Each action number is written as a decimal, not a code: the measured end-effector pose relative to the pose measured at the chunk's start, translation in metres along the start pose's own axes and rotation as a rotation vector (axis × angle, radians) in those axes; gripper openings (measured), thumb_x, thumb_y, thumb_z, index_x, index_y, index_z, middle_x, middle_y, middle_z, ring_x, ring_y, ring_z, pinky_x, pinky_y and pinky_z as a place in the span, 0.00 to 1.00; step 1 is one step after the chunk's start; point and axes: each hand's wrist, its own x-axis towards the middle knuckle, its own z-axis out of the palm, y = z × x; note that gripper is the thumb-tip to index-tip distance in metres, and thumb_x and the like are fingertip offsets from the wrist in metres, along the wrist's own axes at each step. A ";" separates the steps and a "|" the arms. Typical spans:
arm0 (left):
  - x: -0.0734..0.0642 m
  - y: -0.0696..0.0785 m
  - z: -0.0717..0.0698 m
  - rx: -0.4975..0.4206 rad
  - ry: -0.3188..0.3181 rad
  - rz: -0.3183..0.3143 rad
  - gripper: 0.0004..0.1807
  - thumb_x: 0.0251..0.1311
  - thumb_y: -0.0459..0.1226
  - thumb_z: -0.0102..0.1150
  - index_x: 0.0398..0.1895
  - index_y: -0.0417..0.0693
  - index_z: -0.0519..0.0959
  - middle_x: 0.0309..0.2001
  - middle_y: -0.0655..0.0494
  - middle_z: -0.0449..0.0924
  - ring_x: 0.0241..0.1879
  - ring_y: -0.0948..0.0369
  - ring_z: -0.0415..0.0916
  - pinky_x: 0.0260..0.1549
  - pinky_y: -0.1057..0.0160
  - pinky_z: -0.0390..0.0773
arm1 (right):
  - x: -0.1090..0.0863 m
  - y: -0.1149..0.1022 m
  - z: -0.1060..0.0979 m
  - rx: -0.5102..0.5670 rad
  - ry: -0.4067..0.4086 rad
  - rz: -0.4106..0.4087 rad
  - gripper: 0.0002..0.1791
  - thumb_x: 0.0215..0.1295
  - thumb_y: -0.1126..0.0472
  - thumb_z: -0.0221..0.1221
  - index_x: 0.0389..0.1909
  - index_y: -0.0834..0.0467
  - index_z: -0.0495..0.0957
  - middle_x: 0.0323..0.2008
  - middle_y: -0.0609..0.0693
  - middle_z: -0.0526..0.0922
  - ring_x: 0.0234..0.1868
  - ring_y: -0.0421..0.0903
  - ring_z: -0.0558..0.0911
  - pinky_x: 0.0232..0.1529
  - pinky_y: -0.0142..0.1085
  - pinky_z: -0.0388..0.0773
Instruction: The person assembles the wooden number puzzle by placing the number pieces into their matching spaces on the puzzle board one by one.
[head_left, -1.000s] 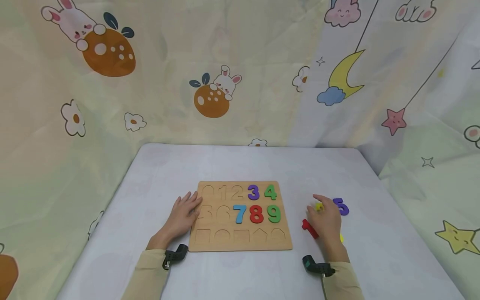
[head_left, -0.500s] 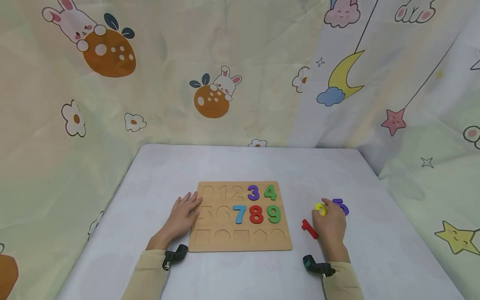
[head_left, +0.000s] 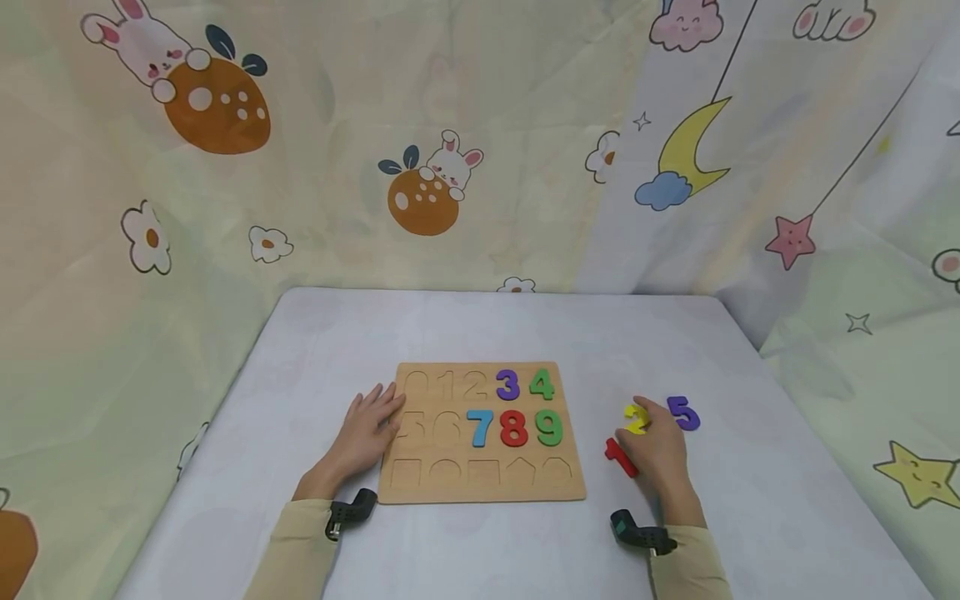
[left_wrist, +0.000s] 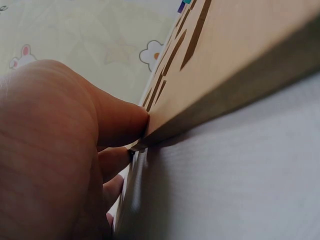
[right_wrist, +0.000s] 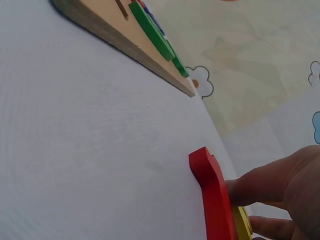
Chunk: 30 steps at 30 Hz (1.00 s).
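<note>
My left hand (head_left: 367,432) rests with spread fingers on the left edge of a wooden number puzzle board (head_left: 483,492). In the left wrist view the thumb (left_wrist: 122,120) touches the board's edge. At the right, my right hand (head_left: 660,446) pinches a yellow number 2 (head_left: 636,419) between thumb and fingers, low over the table. Just left of that hand lies a red number 1 (head_left: 621,457), which partly covers the yellow piece in the right wrist view. A purple number 5 (head_left: 683,412) lies beyond the hand, to its right.
In the board sit a purple 3 (head_left: 507,385), green 4 (head_left: 542,384), blue 7 (head_left: 480,427), red 8 (head_left: 513,428) and green 9 (head_left: 549,427). Outlined slots show at its left and along its front row. The white table (head_left: 337,333) meets a printed cloth backdrop (head_left: 322,167).
My right hand shifted right, then back slightly left. The yellow 2 has turned and shows more plainly. Another bit of yellow near the right wrist is now out of sight. My left hand stayed put.
</note>
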 end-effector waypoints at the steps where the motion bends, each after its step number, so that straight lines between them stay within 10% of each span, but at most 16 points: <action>1: 0.000 0.000 0.000 -0.003 0.001 0.000 0.27 0.66 0.34 0.54 0.68 0.38 0.69 0.74 0.42 0.56 0.75 0.42 0.45 0.72 0.40 0.36 | 0.000 0.001 -0.001 0.005 -0.020 -0.011 0.36 0.58 0.63 0.61 0.70 0.62 0.63 0.66 0.68 0.66 0.62 0.66 0.67 0.63 0.61 0.67; 30: 0.001 -0.001 0.002 0.010 -0.007 -0.003 0.27 0.66 0.34 0.54 0.68 0.39 0.68 0.74 0.43 0.56 0.75 0.43 0.44 0.72 0.40 0.35 | 0.002 0.004 0.003 -0.074 0.053 -0.037 0.37 0.59 0.58 0.67 0.68 0.63 0.65 0.62 0.67 0.70 0.62 0.66 0.69 0.62 0.61 0.67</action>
